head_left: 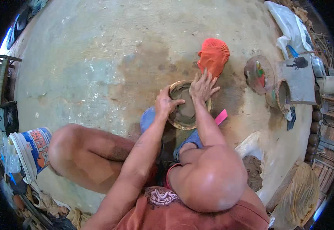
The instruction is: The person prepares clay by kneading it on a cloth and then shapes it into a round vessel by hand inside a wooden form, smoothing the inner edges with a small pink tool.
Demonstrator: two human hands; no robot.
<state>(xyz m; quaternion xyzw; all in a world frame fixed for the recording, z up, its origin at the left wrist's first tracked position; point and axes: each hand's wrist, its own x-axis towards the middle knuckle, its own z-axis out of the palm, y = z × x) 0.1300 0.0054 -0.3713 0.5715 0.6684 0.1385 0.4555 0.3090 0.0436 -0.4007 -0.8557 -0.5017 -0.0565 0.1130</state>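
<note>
A shallow round bowl (185,127) with a tan rim sits on the floor between my feet, lined with wet grey-brown clay (185,109). My left hand (166,102) grips its left rim, fingers along the outside and thumb stretched over the clay. Across the far right rim lies my right hand (202,88), open, its fingers spread and pointing away from me. Just beyond those fingertips is a bunched orange cloth (215,53), and the fingers seem to reach its near edge. What my right palm covers is hidden.
A pink strip (221,117) lies right of the bowl, by my blue footwear (193,140). A white bucket (31,153) stands at left. On the right are a round vessel (258,74), a grey board (296,82) and a torn sack with clay (253,168). Damp patches mark the floor.
</note>
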